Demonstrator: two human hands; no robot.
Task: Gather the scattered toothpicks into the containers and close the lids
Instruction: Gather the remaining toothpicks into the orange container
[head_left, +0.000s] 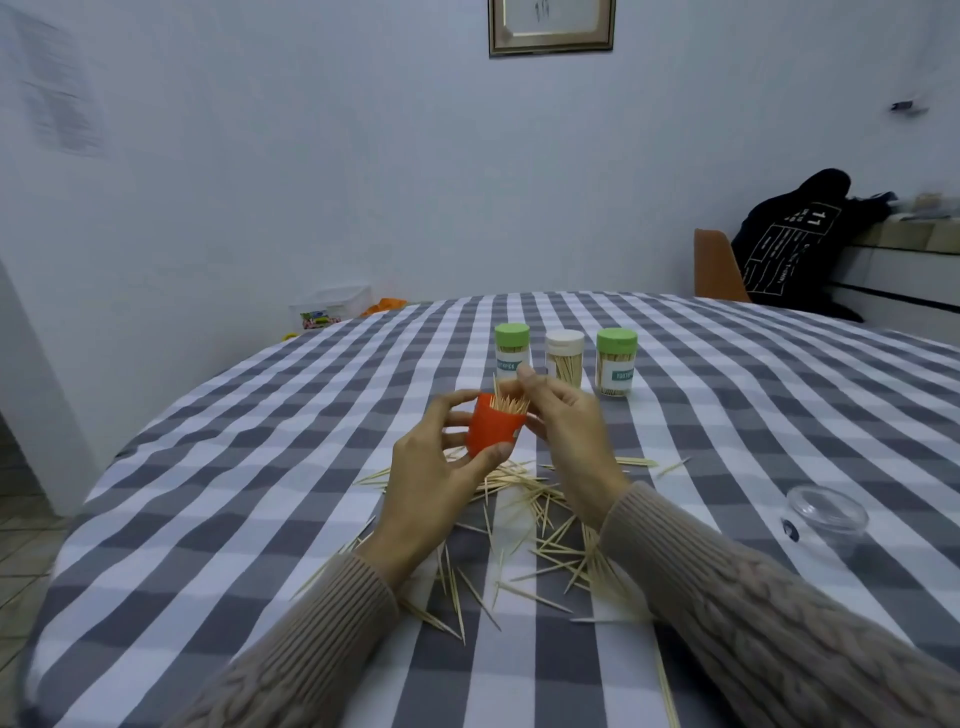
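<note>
Orange container (492, 431) in left hand (434, 478) grip, tilted

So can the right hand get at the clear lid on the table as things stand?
Probably yes: the clear lid lies open on the cloth to the right hand's side, nothing between, but that hand is pinching toothpicks now.

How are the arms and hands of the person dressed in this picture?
Both arms wear long sleeves of a beige knitted sweater: cable pattern along the forearms, ribbed cuffs at the wrists. The left hand and right hand are bare: no gloves, rings or watch visible.
</note>
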